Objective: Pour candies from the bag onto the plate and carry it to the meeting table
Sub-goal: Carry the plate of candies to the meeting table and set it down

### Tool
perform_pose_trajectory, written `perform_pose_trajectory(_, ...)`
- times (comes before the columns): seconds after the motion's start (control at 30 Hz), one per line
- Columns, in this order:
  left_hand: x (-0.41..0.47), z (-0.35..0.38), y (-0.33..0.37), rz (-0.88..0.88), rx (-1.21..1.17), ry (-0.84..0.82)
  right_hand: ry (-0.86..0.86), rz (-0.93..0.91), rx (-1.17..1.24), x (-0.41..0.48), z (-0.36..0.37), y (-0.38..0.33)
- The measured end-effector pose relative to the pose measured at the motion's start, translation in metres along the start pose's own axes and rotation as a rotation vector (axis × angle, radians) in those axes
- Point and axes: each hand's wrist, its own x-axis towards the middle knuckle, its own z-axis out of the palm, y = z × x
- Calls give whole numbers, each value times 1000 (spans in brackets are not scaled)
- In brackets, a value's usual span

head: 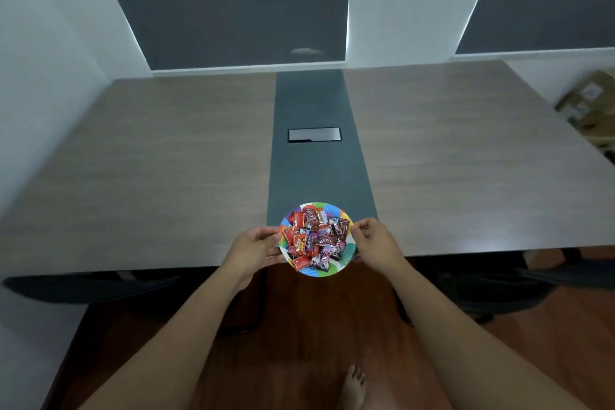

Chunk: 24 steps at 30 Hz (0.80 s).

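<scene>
A round plate [333, 209] with a rim of coloured patches carries a heap of wrapped candies [314, 236] in red, purple and pink. I hold it from both sides: my left hand [254, 246] grips the left rim and my right hand [374, 243] grips the right rim. The plate hangs over the near edge of the meeting table [166, 176], half above the wooden top and half above the floor. No candy bag is in view.
A dark grey strip [319, 170] runs down the table's middle with a closed cable box [314, 135]. Dark chairs [499, 289] are tucked under the near edge on both sides. Cardboard boxes [589, 103] stand at the far right. My bare foot [354, 386] is on the wooden floor.
</scene>
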Motion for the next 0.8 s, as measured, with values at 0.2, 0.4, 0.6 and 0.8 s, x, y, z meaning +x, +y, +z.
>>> perform_pose_trajectory(0.2,55,30,32,-2,-49,47,-50,-8,-16,75,-28,-21)
perform_pose_trajectory(0.4,102,39,56,-34,-79,61,-102,13,-4,129,-36,-34)
perform_pose_trajectory(0.6,157,37,81,-47,-81,59,-110,40,26,184,-29,-50)
perform_pose_trajectory(0.8,228,25,109,-66,-56,15,-92,93,50,248,-13,-65)
